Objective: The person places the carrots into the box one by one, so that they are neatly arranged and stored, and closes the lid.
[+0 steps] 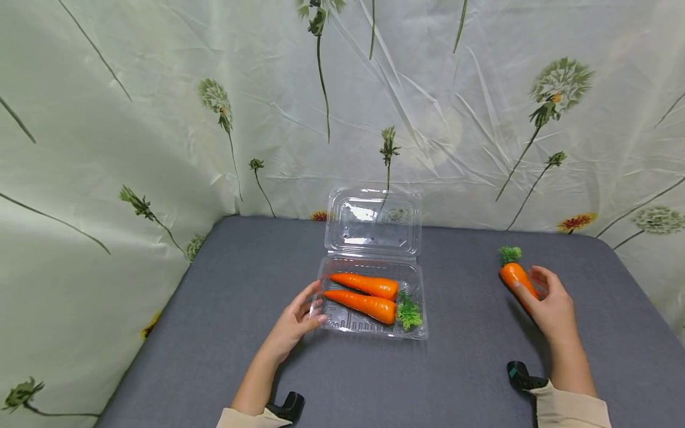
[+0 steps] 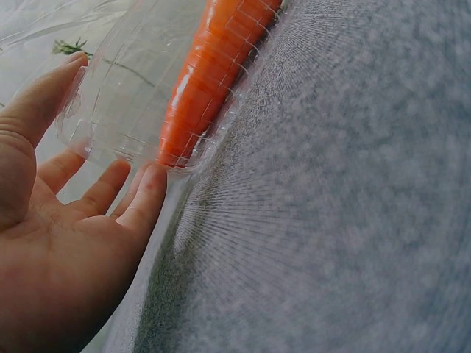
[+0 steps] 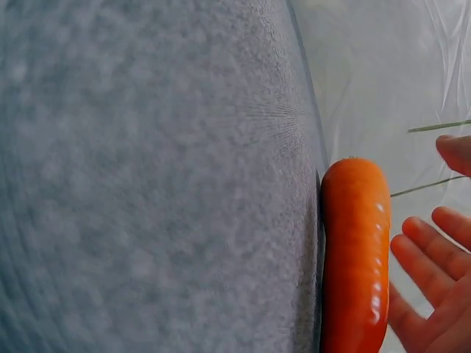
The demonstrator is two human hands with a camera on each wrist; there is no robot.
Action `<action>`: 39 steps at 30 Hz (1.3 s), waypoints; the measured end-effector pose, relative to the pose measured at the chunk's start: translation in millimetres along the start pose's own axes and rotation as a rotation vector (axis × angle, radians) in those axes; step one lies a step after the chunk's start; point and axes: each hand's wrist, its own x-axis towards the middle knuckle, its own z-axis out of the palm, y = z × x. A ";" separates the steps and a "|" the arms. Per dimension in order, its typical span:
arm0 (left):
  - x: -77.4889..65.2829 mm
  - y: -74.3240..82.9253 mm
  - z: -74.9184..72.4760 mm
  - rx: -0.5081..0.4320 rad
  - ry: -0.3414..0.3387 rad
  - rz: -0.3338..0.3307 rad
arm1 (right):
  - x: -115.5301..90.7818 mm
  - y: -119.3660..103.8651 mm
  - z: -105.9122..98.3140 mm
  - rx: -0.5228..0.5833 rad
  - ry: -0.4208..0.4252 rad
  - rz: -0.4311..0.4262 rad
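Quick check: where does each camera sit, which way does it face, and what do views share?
Head: on the person's head, facing forward and down at the table, clear container and lone carrot; left hand, right hand and sleeves show.
Left wrist: on that wrist, facing the container and a carrot inside; the left hand shows.
Right wrist: on that wrist, facing the lone carrot; part of the right hand shows.
Head and left wrist share the container and left hand.
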 end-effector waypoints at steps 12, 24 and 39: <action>-1.6 2.5 1.2 0.006 -0.003 0.008 | -2.4 1.2 -6.0 -0.085 -0.255 0.032; -0.7 1.3 1.3 0.002 -0.002 0.003 | -1.4 -5.5 -0.3 -0.083 -0.281 -0.051; -0.7 -0.3 0.4 0.005 0.001 0.007 | 23.9 6.3 -2.3 -0.109 -0.435 -0.036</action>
